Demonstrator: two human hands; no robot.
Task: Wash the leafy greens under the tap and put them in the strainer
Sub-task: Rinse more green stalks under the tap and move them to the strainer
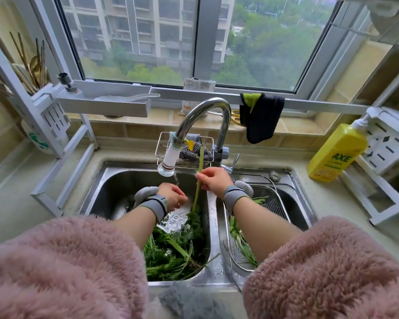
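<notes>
We are holding one stalk of greens (198, 180) upright in our right hand (213, 180), fingers pinching it partway along the pale stem, so the cut end is pointing up past the tap filter (168, 161) and the leafy end is hanging down into the left basin (106, 192). Our left hand (174, 195) is sitting just under the running water (176, 180), beside the stem; its fingers are curling loosely, and we cannot tell whether they are pinching a leaf or just rinsing.

The rest of the unwashed greens (175, 249) are lying heaped in the near end of the left basin. The wire strainer (266, 199) is resting in the right basin, already holding a few washed stalks (241, 242) under our right forearm.

We are judging this as mid-task: one stalk rinsing, most of the pile waiting.

What could go wrong:
- The stream is falling beside the stem rather than on the leaves, so grit may be staying in the leafy end unless we are sliding it under the flow.
- A wet stem pinched in one spot could be slipping back into the dirty pile.
- The leafy tip is touching the unwashed heap, so it could be picking up dirt again as we lift.
- Carrying it across the divider (213, 226), we may be dripping onto our fluffy sleeves (327, 268), which are sitting close to the sink edge.
</notes>
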